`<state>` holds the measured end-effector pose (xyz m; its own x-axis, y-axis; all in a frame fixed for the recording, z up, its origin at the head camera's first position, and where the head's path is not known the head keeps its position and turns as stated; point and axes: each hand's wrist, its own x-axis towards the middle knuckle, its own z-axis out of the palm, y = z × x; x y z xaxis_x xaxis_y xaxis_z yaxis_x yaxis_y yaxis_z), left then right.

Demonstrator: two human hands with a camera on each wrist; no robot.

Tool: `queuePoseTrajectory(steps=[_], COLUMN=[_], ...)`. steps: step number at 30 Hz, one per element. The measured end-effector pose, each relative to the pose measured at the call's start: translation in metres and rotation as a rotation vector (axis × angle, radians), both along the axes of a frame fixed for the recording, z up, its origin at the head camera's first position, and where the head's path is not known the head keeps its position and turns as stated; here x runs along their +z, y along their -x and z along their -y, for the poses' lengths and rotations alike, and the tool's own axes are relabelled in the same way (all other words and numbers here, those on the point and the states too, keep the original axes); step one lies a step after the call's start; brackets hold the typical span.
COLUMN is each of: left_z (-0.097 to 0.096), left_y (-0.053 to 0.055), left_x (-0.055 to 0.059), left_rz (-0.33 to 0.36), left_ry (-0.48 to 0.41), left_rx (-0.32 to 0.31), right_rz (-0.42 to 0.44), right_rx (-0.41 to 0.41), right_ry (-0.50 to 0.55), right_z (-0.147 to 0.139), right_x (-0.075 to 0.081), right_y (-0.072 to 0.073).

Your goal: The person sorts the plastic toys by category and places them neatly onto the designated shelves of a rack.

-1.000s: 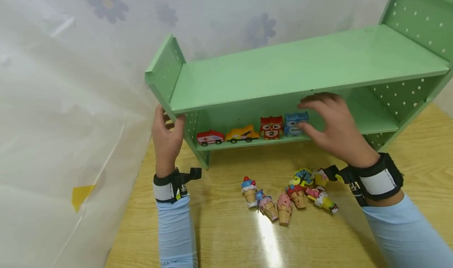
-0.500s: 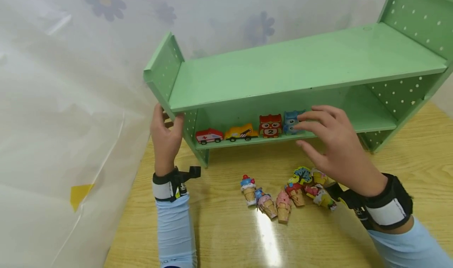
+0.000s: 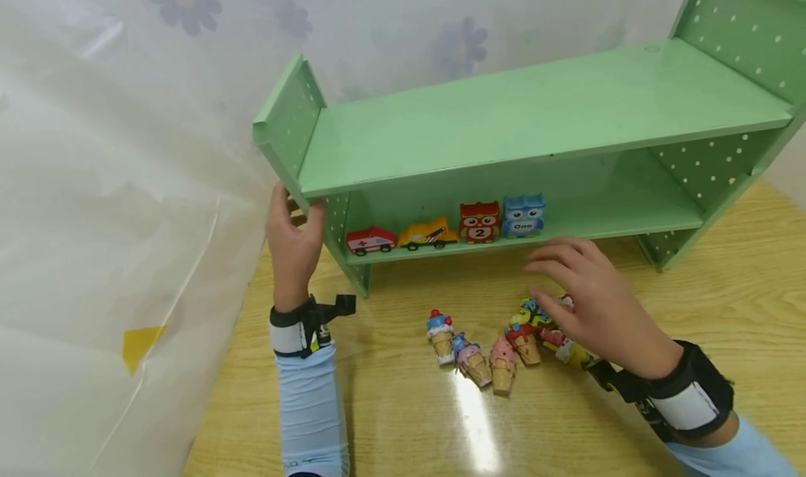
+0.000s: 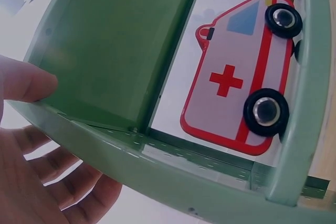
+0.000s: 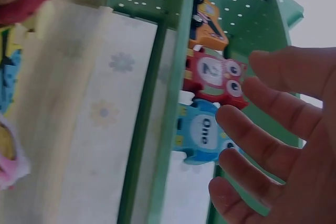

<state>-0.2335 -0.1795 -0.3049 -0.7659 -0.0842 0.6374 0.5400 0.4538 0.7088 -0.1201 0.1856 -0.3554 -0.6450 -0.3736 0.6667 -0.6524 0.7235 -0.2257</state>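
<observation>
My left hand [image 3: 294, 243] holds the left side panel of a green shelf [image 3: 535, 124], thumb on the inner face and fingers outside, as the left wrist view shows. Beside it on the lower board stand a toy ambulance [image 4: 226, 77], a yellow toy tow truck [image 3: 429, 233], a red owl block marked 2 [image 3: 480, 222] and a blue owl block marked One [image 3: 523, 216]. My right hand [image 3: 595, 302] holds nothing, its fingers loosely bent. It hovers in front of the shelf over a cluster of small toys, partly hiding a tree piece [image 3: 534, 312] and a colorful ice cream toy [image 3: 567, 351].
More toy ice cream cones lie on the wooden table [image 3: 403, 421]: a blue-topped cone [image 3: 441, 337], a purple cone [image 3: 474, 364], a pink cone [image 3: 502, 366] and a red-topped cone [image 3: 525, 343]. A pale flowered sheet [image 3: 126, 183] covers the wall and left side.
My right hand has drawn back from the blue owl block, down and toward me, over the loose toys. The blue owl block now shows fully. My left hand stays on the shelf.
</observation>
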Motion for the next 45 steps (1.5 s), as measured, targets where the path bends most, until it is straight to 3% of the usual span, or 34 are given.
queuePoseTrajectory(steps=[7, 15, 23, 32, 45], left_z=[0.000, 0.000, -0.001, 0.001, 0.001], left_y=[-0.001, -0.001, -0.001, -0.002, -0.001], left_x=[0.001, 0.000, -0.002, -0.002, -0.001], left_rz=[-0.007, 0.002, -0.002, 0.003, -0.007], left_ry=[-0.001, -0.006, -0.002, 0.009, 0.026], left_rx=[0.000, -0.004, -0.006, 0.010, 0.005], right_rz=[0.097, 0.370, 0.625, 0.652, 0.671], right_rx=[-0.012, -0.064, -0.179, -0.196, -0.247], right_ry=[-0.049, -0.198, -0.332, -0.357, -0.367], right_z=[-0.005, -0.013, -0.015, -0.007, 0.002], right_x=[-0.013, -0.032, -0.048, -0.051, -0.050], right_y=[-0.001, 0.007, 0.012, 0.018, 0.014])
